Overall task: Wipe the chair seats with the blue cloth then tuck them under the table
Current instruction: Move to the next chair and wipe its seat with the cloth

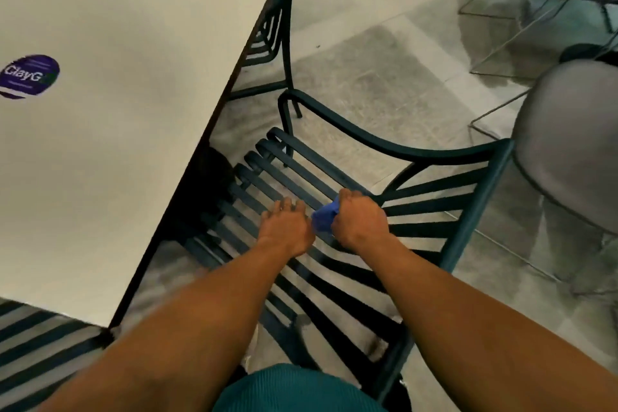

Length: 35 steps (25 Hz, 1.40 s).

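A dark teal slatted metal chair [334, 177] stands pulled out from the white table [133, 94], its seat facing the table edge. My right hand [359, 221] grips a bunched blue cloth [323, 218] and holds it against the seat slats near the backrest. My left hand [286, 226] rests on the seat slats just left of the cloth, fingers extended forward. Both forearms reach down over the chair.
A second teal chair [274, 10] stands tucked at the table's far side. A third slatted chair [40, 354] shows at the bottom left. Grey upholstered stools on wire frames [568, 150] stand to the right. A purple sticker [30, 75] lies on the table.
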Each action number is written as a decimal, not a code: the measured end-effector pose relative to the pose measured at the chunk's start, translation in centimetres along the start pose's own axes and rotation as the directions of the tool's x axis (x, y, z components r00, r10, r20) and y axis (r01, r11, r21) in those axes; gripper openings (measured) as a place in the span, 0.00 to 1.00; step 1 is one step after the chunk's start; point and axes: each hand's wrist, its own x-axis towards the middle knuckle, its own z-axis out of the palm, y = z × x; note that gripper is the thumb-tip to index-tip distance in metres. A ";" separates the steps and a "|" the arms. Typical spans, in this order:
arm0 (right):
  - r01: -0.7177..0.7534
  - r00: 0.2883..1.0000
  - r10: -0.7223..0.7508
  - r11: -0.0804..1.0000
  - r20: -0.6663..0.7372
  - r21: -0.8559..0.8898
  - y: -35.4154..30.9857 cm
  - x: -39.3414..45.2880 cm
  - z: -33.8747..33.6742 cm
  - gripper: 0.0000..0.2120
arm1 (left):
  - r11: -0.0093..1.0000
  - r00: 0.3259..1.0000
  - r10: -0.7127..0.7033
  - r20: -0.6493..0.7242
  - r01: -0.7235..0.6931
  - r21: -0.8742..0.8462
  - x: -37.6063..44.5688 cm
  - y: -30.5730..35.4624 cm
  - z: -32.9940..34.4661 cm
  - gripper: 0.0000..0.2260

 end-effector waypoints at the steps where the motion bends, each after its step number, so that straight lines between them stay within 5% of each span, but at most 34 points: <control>1: 0.073 0.997 -0.072 0.997 0.022 -0.025 1.6 0.4 -0.9 0.22 | 0.995 0.997 -0.081 0.004 0.081 -0.054 0.2 1.9 0.4 0.26; 6: 0.329 0.944 -0.328 0.942 0.021 -0.065 8.7 2.0 -5.0 0.21 | 0.904 0.935 -0.354 0.018 0.347 -0.250 0.5 10.9 0.0 0.23; 19: 0.576 0.816 -0.562 0.774 0.135 -0.263 15.0 13.7 -13.6 0.22 | 0.736 0.798 -0.599 -0.068 0.516 -0.439 9.4 18.8 -3.6 0.29; 23: 0.687 0.726 -0.640 0.669 0.250 -0.284 13.7 21.5 -16.2 0.22 | 0.550 0.681 -0.732 0.031 0.618 -0.562 15.1 19.2 -4.6 0.30; 28: 0.874 0.485 -0.772 0.411 0.411 -0.258 8.5 25.8 -17.9 0.24 | 0.244 0.461 -0.868 0.183 0.718 -0.652 16.0 18.2 -6.2 0.29; 35: 0.959 0.208 -0.748 0.031 0.630 -0.281 -1.3 24.7 -12.5 0.22 | -0.230 0.176 -0.898 0.402 0.593 -0.772 15.8 15.5 -4.4 0.27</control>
